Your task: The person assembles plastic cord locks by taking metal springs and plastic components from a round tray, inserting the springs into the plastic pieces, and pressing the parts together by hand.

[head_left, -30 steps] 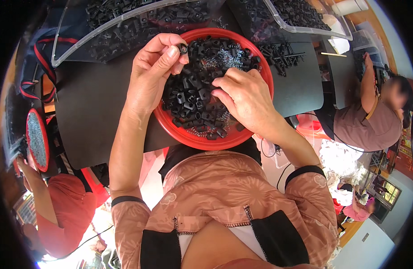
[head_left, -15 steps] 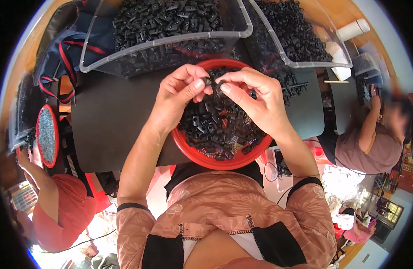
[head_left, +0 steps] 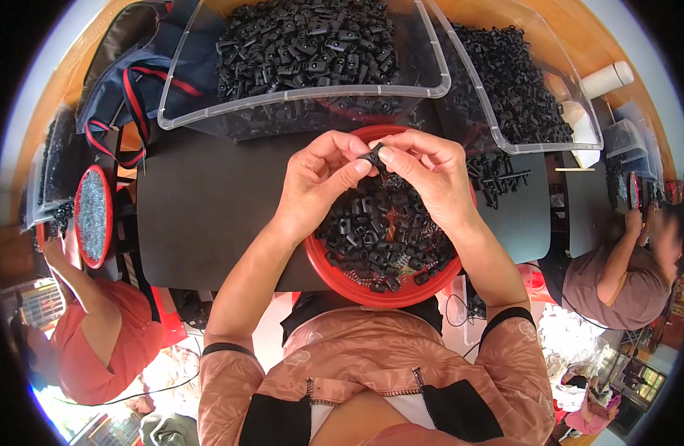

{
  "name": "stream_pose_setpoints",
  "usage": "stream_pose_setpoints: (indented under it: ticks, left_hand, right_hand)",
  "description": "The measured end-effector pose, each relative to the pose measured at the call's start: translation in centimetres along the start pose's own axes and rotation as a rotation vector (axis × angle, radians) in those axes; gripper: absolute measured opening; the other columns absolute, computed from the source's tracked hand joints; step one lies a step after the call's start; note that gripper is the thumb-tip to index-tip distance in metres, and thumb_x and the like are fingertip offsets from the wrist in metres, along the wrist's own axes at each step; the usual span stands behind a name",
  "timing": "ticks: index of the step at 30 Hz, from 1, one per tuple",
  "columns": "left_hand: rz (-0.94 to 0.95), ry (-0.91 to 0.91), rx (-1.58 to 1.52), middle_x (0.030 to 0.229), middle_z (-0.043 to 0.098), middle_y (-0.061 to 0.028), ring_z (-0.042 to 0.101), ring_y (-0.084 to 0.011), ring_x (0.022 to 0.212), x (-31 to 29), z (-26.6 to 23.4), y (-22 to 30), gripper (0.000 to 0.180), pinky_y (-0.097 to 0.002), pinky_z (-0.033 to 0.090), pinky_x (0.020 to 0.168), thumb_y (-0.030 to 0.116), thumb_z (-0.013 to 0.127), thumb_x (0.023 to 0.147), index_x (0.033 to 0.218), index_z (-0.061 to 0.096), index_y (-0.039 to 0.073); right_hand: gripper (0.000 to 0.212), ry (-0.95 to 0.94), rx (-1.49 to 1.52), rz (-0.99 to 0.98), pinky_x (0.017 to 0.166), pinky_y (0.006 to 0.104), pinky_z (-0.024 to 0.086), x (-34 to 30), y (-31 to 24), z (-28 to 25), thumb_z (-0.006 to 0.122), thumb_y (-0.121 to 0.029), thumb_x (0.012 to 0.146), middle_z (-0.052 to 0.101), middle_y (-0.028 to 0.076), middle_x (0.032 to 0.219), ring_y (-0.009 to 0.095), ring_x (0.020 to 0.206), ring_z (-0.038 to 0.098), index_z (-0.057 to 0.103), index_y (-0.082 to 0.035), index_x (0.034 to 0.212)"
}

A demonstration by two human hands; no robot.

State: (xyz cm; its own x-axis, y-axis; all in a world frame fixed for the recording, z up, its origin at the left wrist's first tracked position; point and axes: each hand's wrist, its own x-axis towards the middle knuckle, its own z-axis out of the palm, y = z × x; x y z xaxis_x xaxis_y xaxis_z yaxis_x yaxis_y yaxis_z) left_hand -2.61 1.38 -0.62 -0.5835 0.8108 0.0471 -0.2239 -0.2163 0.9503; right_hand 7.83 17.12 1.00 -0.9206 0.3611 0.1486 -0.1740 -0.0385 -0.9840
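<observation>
Above the far part of a red basin (head_left: 371,296), my two hands meet at the fingertips. My left hand (head_left: 317,178) pinches a small black plastic cord lock (head_left: 374,157) between thumb and forefinger. From the other side, my right hand (head_left: 435,172) presses thumb and fingers against the same piece. The fingers cover much of it, so how its parts fit together cannot be made out. Below, the basin holds many black cord-lock barrels (head_left: 379,234) with holes in them, mixed with thin metal springs.
Two clear bins of black parts stand at the far side, one ahead (head_left: 305,94), one right (head_left: 514,147). Black pieces (head_left: 498,178) lie on the dark table (head_left: 208,215). A red basin of small metallic pieces (head_left: 93,215) is at left. Co-workers sit left (head_left: 96,334) and right (head_left: 624,286).
My hands have come together; the two pieces held slightly apart now meet at the fingertips. The whole view has shifted, so the bins and basin appear lower and farther right.
</observation>
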Motion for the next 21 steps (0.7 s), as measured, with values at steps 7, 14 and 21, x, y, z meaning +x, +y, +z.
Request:
stream_pose_setpoints:
  ticks: [7,14,21]
  left_hand:
    - [0.018,-0.002,0.053,0.1,0.064,-0.0025,0.062,-0.0096,0.092,-0.4,0.2,-0.1,0.014,-0.0238,0.049,0.08,0.008,0.063,0.096,0.108,0.058,0.003]
    - [0.007,-0.024,0.107,0.1,0.063,-0.0029,0.062,-0.0091,0.094,-0.7,0.4,0.1,0.015,-0.0243,0.05,0.084,0.005,0.062,0.096,0.109,0.057,0.001]
    - [0.047,-0.015,0.247,0.096,0.062,-0.001,0.059,-0.0063,0.085,-0.7,0.6,0.3,0.014,-0.0222,0.048,0.076,0.004,0.062,0.095,0.108,0.056,0.001]
  right_hand:
    - [0.013,-0.021,-0.097,0.042,0.065,0.0184,0.046,-0.3,0.2,-0.3,0.066,-0.009,0.092,0.069,0.002,0.087,0.003,0.073,0.059,0.069,0.001,0.101]
    - [0.009,-0.103,-0.184,0.049,0.06,0.0206,0.045,-0.4,-0.7,-0.6,0.066,-0.006,0.089,0.064,0.0,0.081,0.004,0.069,0.056,0.064,0.002,0.093]
    - [0.007,-0.142,-0.278,-0.096,0.057,0.0212,0.045,-0.3,-0.6,-1.3,0.067,-0.001,0.084,0.063,0.002,0.078,0.005,0.065,0.056,0.064,0.002,0.089]
